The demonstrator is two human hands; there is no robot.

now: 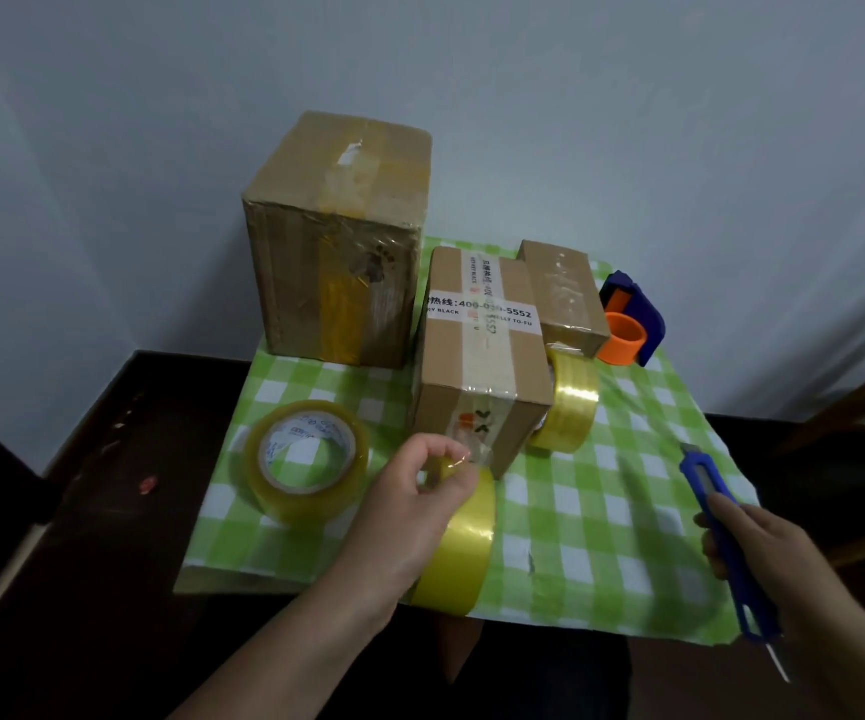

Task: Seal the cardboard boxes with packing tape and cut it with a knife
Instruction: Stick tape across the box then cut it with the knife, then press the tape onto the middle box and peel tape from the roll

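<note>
A medium cardboard box (477, 356) with a white printed label stands mid-table. My left hand (414, 506) grips a yellow tape roll (464, 553) held on edge in front of the box. A clear strip of tape (477, 449) runs from the roll up onto the box's front face. My right hand (768, 563) holds a blue utility knife (716, 511) at the right, apart from the box. A tall taped box (336, 241) stands at the back left. A small box (562, 298) sits behind the medium one.
A large clear tape roll (305, 459) lies flat at the left. Another yellow roll (568, 407) leans on the medium box's right side. A blue and orange tape dispenser (627, 324) sits back right. The green checked cloth (601, 511) covers a small table against the wall.
</note>
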